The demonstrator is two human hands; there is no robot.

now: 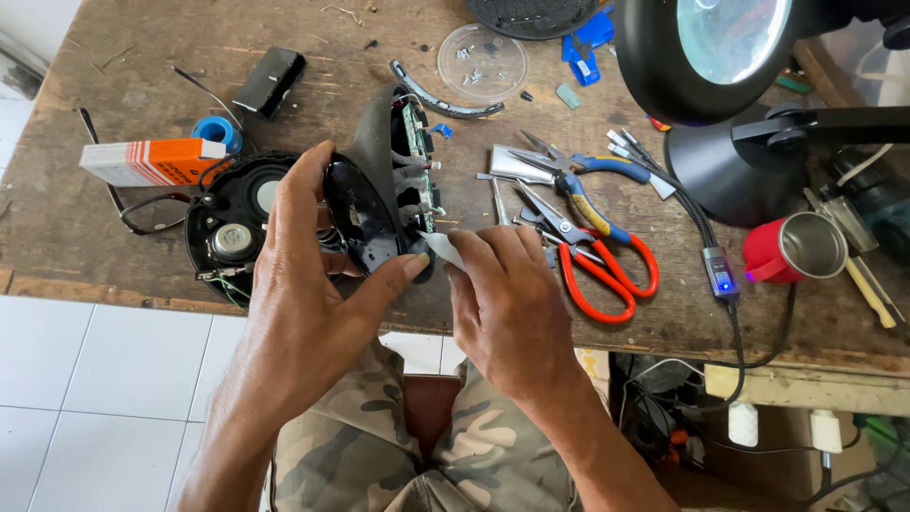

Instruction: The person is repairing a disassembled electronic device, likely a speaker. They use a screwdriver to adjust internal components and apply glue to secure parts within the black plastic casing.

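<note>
At the near edge of the wooden bench point(114, 57), the left hand point(303, 284) wraps around an opened black speaker shell point(365, 223), thumb pressed at its lower rim, fingers closed over the back. The right hand point(507, 303) pinches a small pale strip point(444, 248) against the shell, at 3 o'clock from the thumb. A steady grip and a slow, flat pull would likely spare the green circuit board point(414, 142) at 12 o'clock. Red-handled scissors point(592, 256) lie at 3 o'clock; the speaker cones point(232, 223) sit at 9 o'clock.

Scissors point(607, 270) are showing red handles, and pliers point(578, 180) are wearing blue and yellow grips. The mug point(794, 248) is glowing red; trousers point(427, 446) are showing camouflage
</note>
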